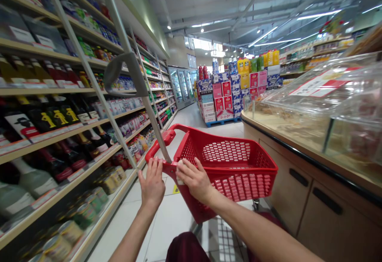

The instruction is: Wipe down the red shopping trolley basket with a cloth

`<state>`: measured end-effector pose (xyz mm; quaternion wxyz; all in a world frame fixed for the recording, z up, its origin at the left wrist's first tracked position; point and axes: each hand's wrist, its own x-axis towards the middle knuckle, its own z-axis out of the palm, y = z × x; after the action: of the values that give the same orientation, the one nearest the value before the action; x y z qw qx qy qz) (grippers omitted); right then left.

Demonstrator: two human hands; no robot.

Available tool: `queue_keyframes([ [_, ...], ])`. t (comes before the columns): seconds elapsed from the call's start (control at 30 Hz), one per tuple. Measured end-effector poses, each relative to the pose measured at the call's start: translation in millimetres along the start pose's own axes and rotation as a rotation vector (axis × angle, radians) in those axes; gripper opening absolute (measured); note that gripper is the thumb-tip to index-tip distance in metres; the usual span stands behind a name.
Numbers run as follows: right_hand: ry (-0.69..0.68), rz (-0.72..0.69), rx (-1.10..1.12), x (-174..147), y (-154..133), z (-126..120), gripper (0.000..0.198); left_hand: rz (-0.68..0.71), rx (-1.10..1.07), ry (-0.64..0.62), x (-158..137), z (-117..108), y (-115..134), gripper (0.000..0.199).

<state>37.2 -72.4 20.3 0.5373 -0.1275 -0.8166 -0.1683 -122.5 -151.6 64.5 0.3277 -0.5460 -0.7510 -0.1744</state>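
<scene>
A red plastic shopping cart (pixel 229 170) with a perforated basket stands in front of me, empty as far as its inside shows. My left hand (pixel 152 184) grips the red rim at the cart's handle end, fingers over the edge and thumb apart. Just right of it, my right hand (pixel 193 178) presses a crumpled white cloth or tissue (pixel 180 173) against the same rim. The cloth is mostly hidden under the fingers. Between the hands rises a slanted grey metal pole (pixel 155 125) with a grey looped handle (pixel 128 75) on it.
Shelves (pixel 62 134) of bottles and cans line the left side. To the right is a wooden counter (pixel 298 186) with clear plastic covers (pixel 322 83). Stacked boxes (pixel 223 99) stand on a blue pallet (pixel 222 122) ahead, with glass-door coolers (pixel 180 83) beyond.
</scene>
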Motion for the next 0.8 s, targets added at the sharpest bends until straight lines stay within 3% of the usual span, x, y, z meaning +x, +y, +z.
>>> queue_keyframes([
  [0.2,-0.025,0.005,0.014,-3.8,5.0,-9.4,0.027,0.032,0.041,0.004,-0.2,2.0,-0.2,0.059],
  [0.43,0.021,0.181,-0.036,-14.5,18.1,-14.7,0.027,0.024,0.047,0.029,-0.9,-0.6,2.6,0.061],
  [0.57,-0.042,0.162,0.011,-23.2,16.3,-18.9,0.024,0.023,0.074,0.018,-0.2,1.9,2.4,0.059],
  [0.7,0.014,0.2,-0.022,-25.1,20.1,-22.6,0.025,0.011,0.113,0.017,-0.2,4.4,1.4,0.057],
  [0.8,0.003,0.133,-0.033,-39.9,26.1,-26.9,0.024,0.032,0.132,0.015,-0.9,5.3,0.9,0.055],
])
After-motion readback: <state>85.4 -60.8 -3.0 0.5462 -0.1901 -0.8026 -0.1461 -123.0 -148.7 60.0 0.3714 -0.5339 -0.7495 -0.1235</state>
